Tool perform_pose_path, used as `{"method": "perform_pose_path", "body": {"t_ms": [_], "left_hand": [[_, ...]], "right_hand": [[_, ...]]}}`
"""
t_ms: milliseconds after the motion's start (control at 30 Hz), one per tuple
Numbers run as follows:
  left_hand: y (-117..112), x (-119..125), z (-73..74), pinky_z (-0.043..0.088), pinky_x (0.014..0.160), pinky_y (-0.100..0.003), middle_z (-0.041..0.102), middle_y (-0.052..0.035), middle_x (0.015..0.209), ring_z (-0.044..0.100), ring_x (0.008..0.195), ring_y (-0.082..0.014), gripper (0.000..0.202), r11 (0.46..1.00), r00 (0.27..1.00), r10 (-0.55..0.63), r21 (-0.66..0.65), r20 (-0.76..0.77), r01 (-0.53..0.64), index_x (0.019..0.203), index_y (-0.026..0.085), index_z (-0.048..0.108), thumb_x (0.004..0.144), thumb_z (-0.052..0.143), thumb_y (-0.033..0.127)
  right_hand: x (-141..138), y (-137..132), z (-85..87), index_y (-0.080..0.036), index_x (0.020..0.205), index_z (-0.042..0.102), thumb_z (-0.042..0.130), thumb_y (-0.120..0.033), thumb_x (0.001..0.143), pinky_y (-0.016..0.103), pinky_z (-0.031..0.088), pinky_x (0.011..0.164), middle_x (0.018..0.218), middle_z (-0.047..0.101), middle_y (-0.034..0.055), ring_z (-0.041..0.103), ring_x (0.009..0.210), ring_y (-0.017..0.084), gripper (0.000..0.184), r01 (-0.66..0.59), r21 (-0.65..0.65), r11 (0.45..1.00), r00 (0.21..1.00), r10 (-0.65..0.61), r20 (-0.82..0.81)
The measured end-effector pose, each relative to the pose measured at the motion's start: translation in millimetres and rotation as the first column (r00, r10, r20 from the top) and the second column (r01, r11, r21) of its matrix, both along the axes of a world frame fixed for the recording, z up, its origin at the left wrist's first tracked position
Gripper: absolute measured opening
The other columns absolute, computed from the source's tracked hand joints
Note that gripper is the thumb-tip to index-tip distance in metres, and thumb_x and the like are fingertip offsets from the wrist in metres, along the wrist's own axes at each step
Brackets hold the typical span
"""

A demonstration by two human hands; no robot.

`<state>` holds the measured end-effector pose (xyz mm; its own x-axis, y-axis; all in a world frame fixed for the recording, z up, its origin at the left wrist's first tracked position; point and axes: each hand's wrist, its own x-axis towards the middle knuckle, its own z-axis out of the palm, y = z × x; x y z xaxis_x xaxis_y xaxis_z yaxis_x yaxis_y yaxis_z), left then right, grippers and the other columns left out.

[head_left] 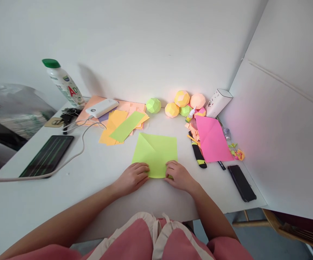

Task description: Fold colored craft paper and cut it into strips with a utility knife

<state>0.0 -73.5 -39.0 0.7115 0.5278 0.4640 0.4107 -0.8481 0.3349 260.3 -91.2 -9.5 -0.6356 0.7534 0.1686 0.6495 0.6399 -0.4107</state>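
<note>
Cable (23,178) — over screen's (49,153) near edge | pink sheet (213,141) — right of green sheet (162,150)

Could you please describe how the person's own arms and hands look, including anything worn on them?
Both the left hand and the right hand are bare, with no gloves, rings or watch visible. The forearms are uncovered too. Plain reddish-pink sleeves show near the elbows, matching a pink garment with cream trim. I see no markings on the sleeves.
</note>
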Motion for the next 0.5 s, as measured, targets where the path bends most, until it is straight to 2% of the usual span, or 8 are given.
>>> {"method": "perform_pose_path", "body": {"t_ms": [167,300,500], "left_hand": [[4,-4,2.5,0.051,0.088,-0.034,0.069,-0.0071,0.099,0.062,0.104,-0.0198,0.025,0.998,0.999,-0.028,-0.055,0.016,0.029,0.079,0.019,0.065,0.096,0.047,0.023],[17,-16,5.9,0.051,0.081,-0.031,0.067,-0.0076,0.096,0.062,0.093,-0.0175,0.029,0.978,0.998,-0.044,-0.202,0.049,0.053,0.074,0.019,0.064,0.096,0.046,0.027],[33,-29,0.4,0.043,0.085,-0.035,0.067,-0.0064,0.093,0.060,0.091,-0.0196,0.037,0.942,0.997,0.079,-0.329,0.023,-0.067,0.067,0.021,0.064,0.093,0.050,0.043]], "right_hand": [[9,7,4.1,-0.019,0.069,0.061,0.074,-0.024,0.079,0.032,0.048,0.073,0.073,0.062,0.0030,0.053,0.082,0.019,0.017,0.012,-0.043,0.999,1.000,-0.012,-0.002],[12,10,4.2,-0.020,0.069,0.062,0.069,-0.024,0.084,0.031,0.046,0.071,0.069,0.064,0.0015,0.052,0.071,0.017,0.017,0.023,-0.117,0.993,0.999,-0.018,0.049],[19,9,7.3,-0.020,0.068,0.061,0.063,-0.023,0.087,0.030,0.043,0.066,0.068,0.064,0.0023,0.053,0.072,0.018,0.019,0.075,-0.187,0.979,0.993,-0.058,0.098]]}}
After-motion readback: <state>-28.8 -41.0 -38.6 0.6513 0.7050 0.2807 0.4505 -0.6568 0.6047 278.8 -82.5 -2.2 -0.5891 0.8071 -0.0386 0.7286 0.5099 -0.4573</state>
